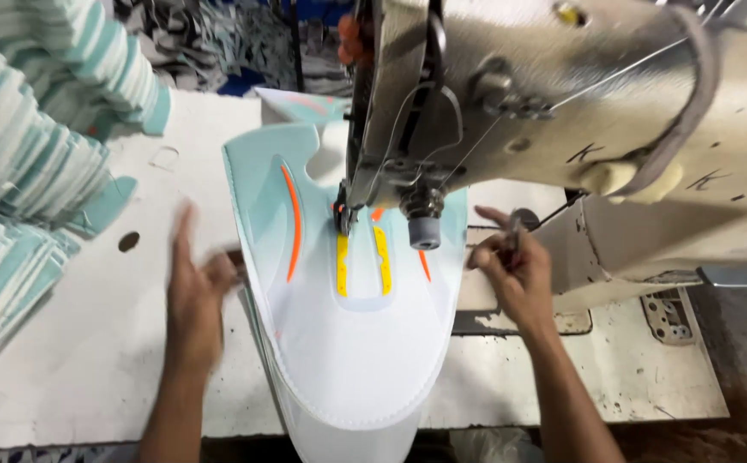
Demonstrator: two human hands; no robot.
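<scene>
in the head view, a shoe upper (352, 317) is lying in the centre of the frame on a white table (90, 360), its rounded white toe end pointing to the bottom edge and overhanging the table, its pale teal edges running up toward the needle. two yellow strips and several orange stripes are showing on it just below the middle. a sewing machine (562, 111) is filling the upper right of the frame, and its needle area (343, 214) is sitting right over the upper, near the top of the yellow strips. the left hand (193, 291) is hovering at centre left, blurred, fingers spread and pointing up, just beside the left edge of the upper; whether it is touching the fabric is too blurred to tell, and it is gripping nothing visible. the right hand (515, 270) is resting at centre right, just beside the right edge of the upper, its fingers pinched together on a small dark tool (513, 233) close to the base of the machine. stacks of teal-and-white pieces (22, 154) are piling up along the left edge and the upper left corner, well apart from the hands. a small dark hole (129, 242) is showing in the table at the left, between the stacks and the left hand.
</scene>
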